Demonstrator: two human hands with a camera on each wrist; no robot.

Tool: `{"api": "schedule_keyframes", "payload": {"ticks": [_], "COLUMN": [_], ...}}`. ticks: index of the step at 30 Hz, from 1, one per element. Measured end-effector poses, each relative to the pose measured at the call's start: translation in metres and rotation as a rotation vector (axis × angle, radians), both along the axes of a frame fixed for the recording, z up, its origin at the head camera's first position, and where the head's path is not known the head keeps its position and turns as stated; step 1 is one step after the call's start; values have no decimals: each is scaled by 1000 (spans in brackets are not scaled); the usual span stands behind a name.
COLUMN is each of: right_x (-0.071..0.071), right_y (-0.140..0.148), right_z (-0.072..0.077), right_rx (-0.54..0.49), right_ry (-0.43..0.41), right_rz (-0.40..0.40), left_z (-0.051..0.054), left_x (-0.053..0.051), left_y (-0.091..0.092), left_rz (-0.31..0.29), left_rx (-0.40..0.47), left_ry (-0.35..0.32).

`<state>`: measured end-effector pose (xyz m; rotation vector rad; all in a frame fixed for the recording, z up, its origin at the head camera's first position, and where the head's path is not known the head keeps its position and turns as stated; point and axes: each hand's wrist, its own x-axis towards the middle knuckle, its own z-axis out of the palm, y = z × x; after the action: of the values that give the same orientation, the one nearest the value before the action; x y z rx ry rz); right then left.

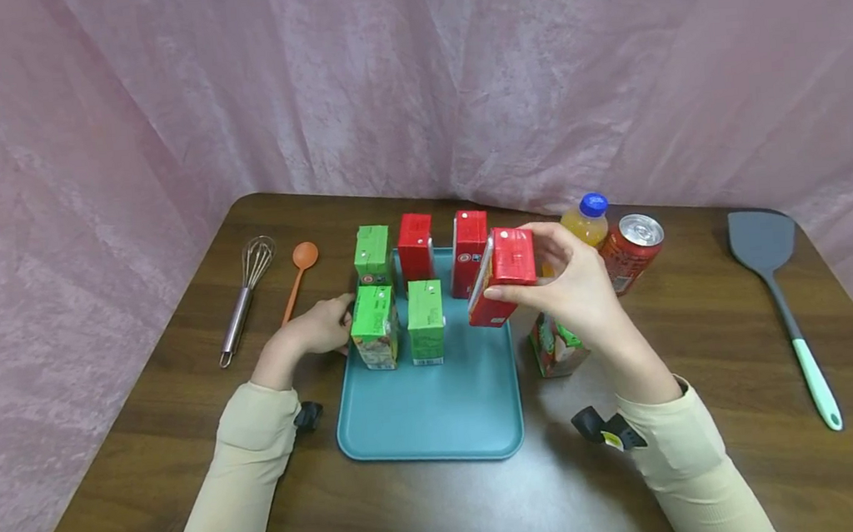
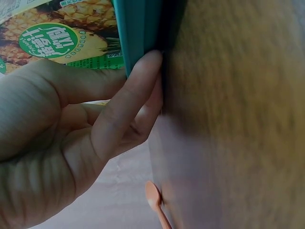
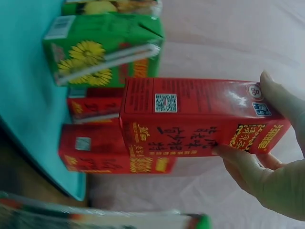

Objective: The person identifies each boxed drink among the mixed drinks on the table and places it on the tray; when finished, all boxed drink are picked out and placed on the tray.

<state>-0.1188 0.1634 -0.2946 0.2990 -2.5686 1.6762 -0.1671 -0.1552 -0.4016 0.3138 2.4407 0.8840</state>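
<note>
My right hand point(image 1: 574, 284) grips a red drink carton point(image 1: 505, 272) by its upper end, tilted above the right side of a teal tray point(image 1: 431, 420). In the right wrist view this red carton point(image 3: 195, 117) is apart from the tray surface. My left hand point(image 1: 318, 324) pinches the tray's left rim point(image 2: 136, 33) between thumb and fingers. Upright on the tray stand green cartons, one at the back left point(image 1: 372, 249), one in front of it point(image 1: 375, 328) with pineapple pictures, and one beside that point(image 1: 426, 324). Two red cartons, left point(image 1: 416, 246) and right point(image 1: 468, 254), stand at the back.
Right of the tray are another carton point(image 1: 557, 348), partly under my right hand, a blue-capped bottle point(image 1: 584, 224) and a red can point(image 1: 630, 254). A spatula point(image 1: 784, 313) lies far right. A whisk point(image 1: 245, 301) and an orange spoon point(image 1: 299, 272) lie left.
</note>
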Motion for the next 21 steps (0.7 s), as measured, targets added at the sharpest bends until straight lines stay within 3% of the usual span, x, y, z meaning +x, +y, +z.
{"api": "schedule_keyframes", "payload": {"ticks": [10, 21], "right_x": [-5, -8], "right_y": [-17, -25], "right_z": [-28, -43], "right_rx": [95, 207], "right_ry": [-44, -97], "right_rz": [27, 30], "left_z": [0, -1], "left_x": [1, 0], "left_y": [-1, -2], "left_rz": [0, -4], "left_rx": [14, 31], "left_ry": [0, 0]}}
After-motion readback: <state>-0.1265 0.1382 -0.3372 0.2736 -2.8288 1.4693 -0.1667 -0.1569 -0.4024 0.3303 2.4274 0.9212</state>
